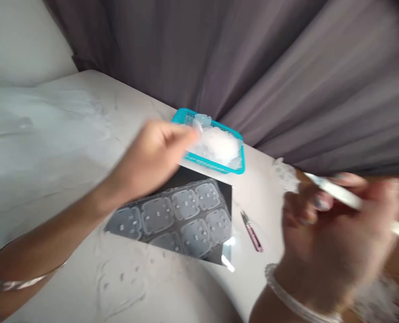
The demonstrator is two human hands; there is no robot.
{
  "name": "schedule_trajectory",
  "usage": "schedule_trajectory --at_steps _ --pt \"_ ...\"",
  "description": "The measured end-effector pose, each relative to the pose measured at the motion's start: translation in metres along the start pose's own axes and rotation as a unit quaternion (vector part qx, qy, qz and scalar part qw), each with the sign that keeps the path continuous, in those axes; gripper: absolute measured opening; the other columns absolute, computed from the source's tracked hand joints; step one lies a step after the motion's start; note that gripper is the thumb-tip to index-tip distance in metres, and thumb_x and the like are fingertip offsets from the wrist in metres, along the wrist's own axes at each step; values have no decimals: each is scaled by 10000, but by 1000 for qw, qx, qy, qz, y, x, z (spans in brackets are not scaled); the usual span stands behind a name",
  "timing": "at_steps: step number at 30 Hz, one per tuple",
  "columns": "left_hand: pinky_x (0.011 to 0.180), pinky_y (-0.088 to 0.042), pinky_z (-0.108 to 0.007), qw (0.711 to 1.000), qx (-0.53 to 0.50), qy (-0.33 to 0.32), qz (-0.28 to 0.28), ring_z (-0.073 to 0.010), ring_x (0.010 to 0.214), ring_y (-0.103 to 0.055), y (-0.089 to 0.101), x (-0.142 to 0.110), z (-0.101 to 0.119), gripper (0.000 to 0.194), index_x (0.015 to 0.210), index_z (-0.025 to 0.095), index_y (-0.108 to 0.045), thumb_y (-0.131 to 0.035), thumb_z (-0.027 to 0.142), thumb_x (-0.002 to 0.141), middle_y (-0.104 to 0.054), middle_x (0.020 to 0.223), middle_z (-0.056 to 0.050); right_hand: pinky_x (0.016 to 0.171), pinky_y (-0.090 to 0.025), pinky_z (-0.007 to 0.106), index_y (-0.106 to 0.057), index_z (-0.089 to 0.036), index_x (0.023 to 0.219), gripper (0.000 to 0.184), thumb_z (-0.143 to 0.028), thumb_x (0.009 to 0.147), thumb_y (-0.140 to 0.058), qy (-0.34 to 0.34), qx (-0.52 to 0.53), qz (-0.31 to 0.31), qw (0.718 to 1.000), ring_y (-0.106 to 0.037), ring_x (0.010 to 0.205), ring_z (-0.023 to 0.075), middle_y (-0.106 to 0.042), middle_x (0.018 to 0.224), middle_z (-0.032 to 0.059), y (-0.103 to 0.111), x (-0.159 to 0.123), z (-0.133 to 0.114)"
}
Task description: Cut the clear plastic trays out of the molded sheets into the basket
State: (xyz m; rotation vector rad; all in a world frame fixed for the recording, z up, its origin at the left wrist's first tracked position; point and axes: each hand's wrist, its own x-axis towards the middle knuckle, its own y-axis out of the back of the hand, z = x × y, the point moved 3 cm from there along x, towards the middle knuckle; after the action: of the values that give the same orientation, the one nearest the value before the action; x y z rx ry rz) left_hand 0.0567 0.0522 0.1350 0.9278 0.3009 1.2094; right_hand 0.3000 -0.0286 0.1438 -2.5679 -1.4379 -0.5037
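Pinching a light, flimsy clear piece [201,122] by its edge above the teal basket [213,162], my left fingers [182,134] hold firm; my right fingers [320,202] clench a stiff white stick [340,194].

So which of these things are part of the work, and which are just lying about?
Part of the work, it seems: left hand, small clear piece, right hand, white stick, teal basket, clear moulded sheet.
Just lying about: pink snips, grey curtain.
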Motion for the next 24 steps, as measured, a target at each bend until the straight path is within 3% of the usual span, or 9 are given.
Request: schedule_trajectory --at_steps 1,3,5,8,13,18,24 --pt "595 -369 -245 1000 -5 -25 4 -108 731 -635 -21 -4 5 599 608 111 -563 -299 479 1000 -527 599 38 362 -284 273 -605 -293 853 382 -515 1013 -339 -16 16 26 999 -423 428 113 -428 605 -27 -8 -3 -1" --pt "675 -477 -322 983 78 -156 -56 -193 815 -653 -65 -22 12 275 747 152 -623 -551 350 924 -647 747 -7 362 -292 240 -605 -249 953 290 -472 1000 -426 -39 -1 19 999 -522 500 119 -520 670 -5 -22 -11 9" --pt "864 -500 -439 956 134 -244 -95 -256 957 -651 -101 -43 7 172 894 162 -652 -560 304 923 -699 964 -68 400 -372 224 -598 -222 1043 261 -453 980 -493 -55 -57 -26 997 -620 643 150 -607 771 33 -27 -22 32" --pt "1021 -431 -463 937 194 -269 -108 -292 1161 -600 -133 -68 -16 212 1066 145 -645 -511 272 962 -670 1203 -132 531 -497 261 -628 -196 1068 276 -436 963 -542 -69 -138 -104 983 -633 683 157 -673 847 52 -25 -38 76" --pt "1103 -341 -460 935 217 -262 -97 -319 1334 -492 -146 -84 -45 392 1323 148 -547 -460 352 999 -548 1434 -160 663 -508 294 -688 -199 1035 265 -394 986 -515 -69 -210 -245 944 -660 740 183 -715 843 40 -29 -61 123" --pt "1121 -311 -428 944 181 -253 -110 -277 1367 -470 -143 -83 -50 410 1347 205 -537 -411 405 1012 -494 1497 -138 671 -489 293 -692 -206 996 269 -360 1010 -473 -40 -256 -262 930 -654 730 181 -710 831 31 -34 -71 130" --pt "1123 -296 -439 944 177 -254 -114 -297 1353 -474 -142 -81 -51 479 1365 133 -529 -403 423 1005 -505 1481 -165 679 -483 302 -688 -215 1004 254 -316 1019 -455 0 -296 -301 907 -640 711 181 -706 833 33 -41 -72 129"
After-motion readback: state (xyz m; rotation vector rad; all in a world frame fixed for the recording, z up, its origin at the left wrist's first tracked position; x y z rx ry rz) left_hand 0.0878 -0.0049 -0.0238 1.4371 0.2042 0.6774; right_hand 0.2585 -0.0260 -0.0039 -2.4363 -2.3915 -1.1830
